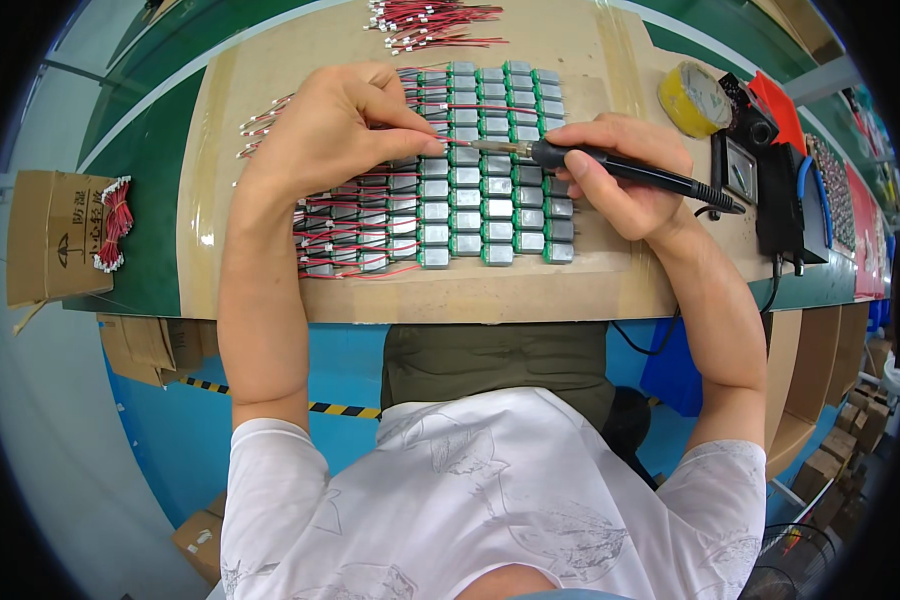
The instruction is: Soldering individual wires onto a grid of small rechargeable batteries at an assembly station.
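The left hand (pixel 335 130) is positioned over the left part of the array; its grip is closed to a pinch, thumb against forefinger, with a thin red wire (pixel 453 140) between them; the wire projects from the fingertips toward the right. The right hand (pixel 635 180) holds a soldering iron (pixel 695 187); its grip is closed around the black handle in a pen hold, and the metal tip points left, at the wire's end; whether tip and wire touch cannot be told at this scale.

Below both hands lies the array of metal-cased units (pixel 467 220), grey with green ends, set in close columns on a cardboard sheet (pixel 450 300); the sheet covers the middle of the green table (pixel 148 205); red and black leads (pixel 315 235) extend over the left columns of the array.

A loose pile of wires with white connectors (pixel 435 20) lies at the far edge of the sheet; a roll of yellow tape (pixel 692 100) stands at the far right, next to a black device (pixel 782 215); a cardboard box (pixel 40 240) stands at the left, with a bundle of red wires (pixel 115 225) against its right side.
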Demonstrator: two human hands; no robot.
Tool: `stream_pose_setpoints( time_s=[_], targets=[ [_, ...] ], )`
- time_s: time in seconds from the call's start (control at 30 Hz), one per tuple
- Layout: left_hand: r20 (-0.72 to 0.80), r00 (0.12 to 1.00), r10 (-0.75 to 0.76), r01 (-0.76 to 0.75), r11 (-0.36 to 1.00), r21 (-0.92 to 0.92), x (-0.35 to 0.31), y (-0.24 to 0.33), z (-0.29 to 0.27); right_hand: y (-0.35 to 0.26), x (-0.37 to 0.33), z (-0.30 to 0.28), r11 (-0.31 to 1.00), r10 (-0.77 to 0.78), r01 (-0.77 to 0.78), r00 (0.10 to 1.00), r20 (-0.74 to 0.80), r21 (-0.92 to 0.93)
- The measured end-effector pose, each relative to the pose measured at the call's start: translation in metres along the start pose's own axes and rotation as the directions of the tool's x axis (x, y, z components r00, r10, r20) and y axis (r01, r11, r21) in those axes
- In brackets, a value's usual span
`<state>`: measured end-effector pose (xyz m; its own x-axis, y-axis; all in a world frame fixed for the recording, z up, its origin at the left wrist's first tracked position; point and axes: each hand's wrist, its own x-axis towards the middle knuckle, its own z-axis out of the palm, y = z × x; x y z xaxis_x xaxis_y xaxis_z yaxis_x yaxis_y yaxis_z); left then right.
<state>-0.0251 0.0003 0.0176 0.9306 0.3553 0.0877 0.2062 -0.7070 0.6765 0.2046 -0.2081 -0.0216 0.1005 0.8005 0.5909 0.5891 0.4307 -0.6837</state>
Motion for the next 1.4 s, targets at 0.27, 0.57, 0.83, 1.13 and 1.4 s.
stream_pose_setpoints(
  time_s=[0.27, 0.57, 0.83, 1.13, 1.4],
  targets=[
    [0.016, 0.999, -0.04, 0.042, 0.995, -0.087, 0.0, 0.005, 0.003, 0.002, 0.0, 0.0, 1.0, 0.021, -0.02, 1.0, -0.009, 0.016],
    [0.087, 0.994, 0.065, -0.068, 0.997, 0.035, 0.0, 0.004, 0.012, -0.002, 0.0, -0.002, 0.999, 0.044, -0.045, 0.999, 0.023, 0.03],
    [0.12, 0.984, 0.128, -0.137, 0.988, 0.076, 0.002, -0.002, 0.012, -0.002, -0.001, -0.001, 0.995, 0.069, -0.072, 0.996, 0.048, 0.069],
    [0.125, 0.986, 0.106, -0.118, 0.989, 0.093, 0.001, 0.0, 0.012, -0.001, -0.001, -0.001, 0.995, 0.064, -0.07, 0.996, 0.066, 0.078],
    [0.127, 0.987, 0.1, -0.113, 0.989, 0.096, 0.001, 0.001, 0.012, 0.002, -0.003, 0.001, 0.996, 0.053, -0.057, 0.997, 0.059, 0.065]
  ],
)
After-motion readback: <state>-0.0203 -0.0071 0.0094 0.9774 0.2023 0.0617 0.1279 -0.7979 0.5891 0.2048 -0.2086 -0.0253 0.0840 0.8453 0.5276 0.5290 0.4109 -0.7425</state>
